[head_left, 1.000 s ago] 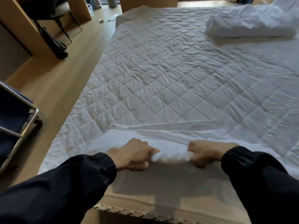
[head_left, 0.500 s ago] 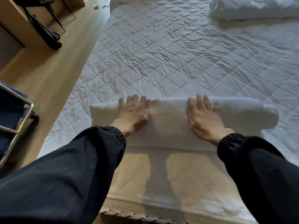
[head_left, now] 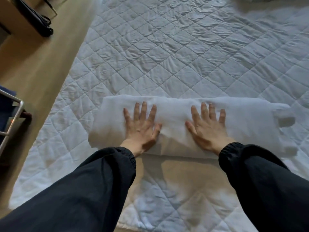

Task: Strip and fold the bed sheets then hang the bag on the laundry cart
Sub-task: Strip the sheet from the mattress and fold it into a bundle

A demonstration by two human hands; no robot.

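As both press the folded sheet | left hand flat | right hand flat (fingers spread)

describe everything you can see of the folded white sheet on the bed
The folded sheet is plain white, soft-looking cloth, folded into a long, thick band. It lies crosswise on the quilted mattress pad, near the person's edge of the bed. Its far edge is fairly straight; its right end is lumpy, with a loose flap sticking out. The left hand and right hand press flat on it, fingers spread, near its middle.
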